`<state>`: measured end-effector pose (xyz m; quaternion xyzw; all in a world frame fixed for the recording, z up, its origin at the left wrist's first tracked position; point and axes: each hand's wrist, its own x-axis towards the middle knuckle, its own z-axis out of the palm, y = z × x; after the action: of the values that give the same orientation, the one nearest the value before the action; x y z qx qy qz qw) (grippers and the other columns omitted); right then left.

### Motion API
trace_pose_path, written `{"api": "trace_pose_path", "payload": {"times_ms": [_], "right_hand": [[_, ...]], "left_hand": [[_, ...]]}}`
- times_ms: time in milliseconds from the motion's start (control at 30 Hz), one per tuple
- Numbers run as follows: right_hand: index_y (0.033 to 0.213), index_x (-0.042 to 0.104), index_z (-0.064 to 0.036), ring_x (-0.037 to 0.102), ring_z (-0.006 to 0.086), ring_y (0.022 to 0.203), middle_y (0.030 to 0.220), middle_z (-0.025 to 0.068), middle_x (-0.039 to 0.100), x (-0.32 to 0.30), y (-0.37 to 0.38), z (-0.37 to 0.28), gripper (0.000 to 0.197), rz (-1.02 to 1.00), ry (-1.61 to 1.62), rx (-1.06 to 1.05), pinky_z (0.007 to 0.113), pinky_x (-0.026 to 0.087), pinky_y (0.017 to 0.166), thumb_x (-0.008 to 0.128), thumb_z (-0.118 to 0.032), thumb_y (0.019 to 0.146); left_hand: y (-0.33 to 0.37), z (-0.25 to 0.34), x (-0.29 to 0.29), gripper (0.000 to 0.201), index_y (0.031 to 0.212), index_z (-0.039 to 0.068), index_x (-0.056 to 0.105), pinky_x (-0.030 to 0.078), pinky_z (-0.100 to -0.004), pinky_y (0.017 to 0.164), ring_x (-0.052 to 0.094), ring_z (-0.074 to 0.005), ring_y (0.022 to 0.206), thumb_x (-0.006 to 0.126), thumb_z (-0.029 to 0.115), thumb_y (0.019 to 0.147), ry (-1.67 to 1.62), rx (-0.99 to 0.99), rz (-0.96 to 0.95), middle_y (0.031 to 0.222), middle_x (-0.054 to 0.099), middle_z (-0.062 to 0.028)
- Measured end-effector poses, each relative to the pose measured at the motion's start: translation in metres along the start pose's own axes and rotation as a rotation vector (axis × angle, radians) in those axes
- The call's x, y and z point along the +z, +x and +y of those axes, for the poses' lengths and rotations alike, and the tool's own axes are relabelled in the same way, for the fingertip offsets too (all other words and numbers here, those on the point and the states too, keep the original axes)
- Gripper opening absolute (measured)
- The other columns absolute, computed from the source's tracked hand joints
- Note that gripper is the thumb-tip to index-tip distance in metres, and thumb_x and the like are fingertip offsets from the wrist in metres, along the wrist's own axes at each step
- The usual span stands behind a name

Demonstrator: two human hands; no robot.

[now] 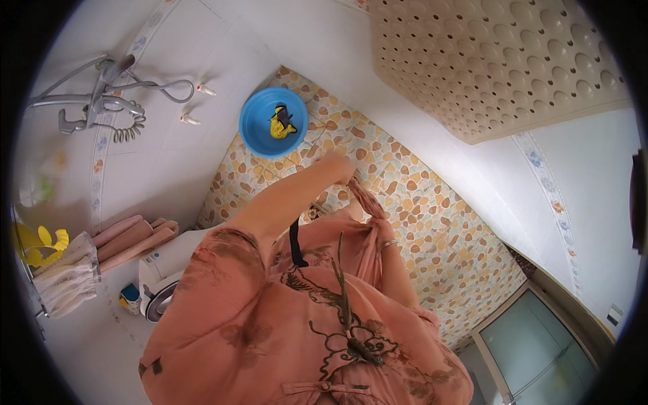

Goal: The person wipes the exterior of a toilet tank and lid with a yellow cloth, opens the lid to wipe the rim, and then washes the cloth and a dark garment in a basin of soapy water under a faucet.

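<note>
My left hand (335, 169) reaches out over the floor, closed on one end of a twisted length of dusty-pink patterned fabric (366, 199). Close to my body, my right hand (382, 231) grips the same fabric lower down. The cloth matches the pink garment (297, 337) I am wearing and seems to run on into its gathered folds; the exact join is hidden. A black strip (295, 244) hangs beside my left forearm. Beyond my hands stands a round blue basin (249, 135), with a yellow and dark cloth (281, 124) lying inside.
The floor (432, 229) has a pebble pattern. A beige mat with round cups (499, 67) hangs at upper right. A shower mixer (98, 101) is on the left wall, above folded pink towels (138, 241) and a white appliance (162, 270). A glass-panelled door (540, 344) is at lower right.
</note>
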<state>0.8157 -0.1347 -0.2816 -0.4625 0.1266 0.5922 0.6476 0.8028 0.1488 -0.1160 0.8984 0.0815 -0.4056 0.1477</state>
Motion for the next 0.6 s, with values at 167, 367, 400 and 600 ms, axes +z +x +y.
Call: {"api": "trace_pose_path", "payload": {"times_ms": [167, 367, 400, 600], "right_hand": [[0.101, 0.052, 0.0006, 0.060, 0.0221, 0.072, 0.086, 0.0124, 0.060, 0.011, -0.007, -0.015, 0.021, -0.070, 0.186, 0.029, 0.031, 0.050, 0.055, 0.046, -0.009, 0.083], [0.102, 0.051, 0.0009, 0.059, 0.0194, 0.084, 0.095, 0.0105, 0.060, 0.110, -0.035, -0.038, 0.024, 0.090, -0.990, -0.368, 0.026, 0.047, 0.072, 0.051, -0.012, 0.082], [0.106, 0.050, 0.0003, 0.056, 0.0169, 0.093, 0.103, 0.0093, 0.058, 0.093, -0.029, -0.018, 0.027, -0.014, -0.572, -0.367, 0.024, 0.043, 0.082, 0.050, -0.013, 0.082], [0.116, 0.048, -0.0012, 0.055, 0.0206, 0.100, 0.107, 0.0092, 0.058, 0.078, -0.015, -0.020, 0.036, 0.110, -0.789, -0.320, 0.029, 0.042, 0.087, 0.050, -0.019, 0.085]], "left_hand": [[-0.079, 0.073, 0.017, 0.028, 0.108, 0.007, 0.057, 0.045, -0.0272, 0.075, 0.057, -0.0121, 0.080, 0.049, 0.024, 0.087, -1.705, 0.094, -0.498, 0.081, 0.062, -0.0009], [-0.018, 0.071, 0.068, 0.031, 0.114, 0.008, 0.051, 0.042, -0.0266, 0.084, 0.053, -0.0131, 0.089, 0.044, 0.028, 0.091, -2.712, 0.454, 0.007, 0.093, 0.057, -0.0031], [-0.008, 0.061, 0.076, 0.030, 0.113, 0.008, 0.052, 0.042, -0.0266, 0.085, 0.053, -0.0138, 0.088, 0.043, 0.027, 0.091, -2.660, 0.750, -0.067, 0.094, 0.057, -0.0033], [-0.043, 0.062, 0.076, 0.029, 0.100, 0.002, 0.056, 0.050, -0.0332, 0.078, 0.059, -0.0230, 0.087, 0.044, 0.025, 0.086, -2.621, 0.137, -0.422, 0.096, 0.059, -0.0118]]}}
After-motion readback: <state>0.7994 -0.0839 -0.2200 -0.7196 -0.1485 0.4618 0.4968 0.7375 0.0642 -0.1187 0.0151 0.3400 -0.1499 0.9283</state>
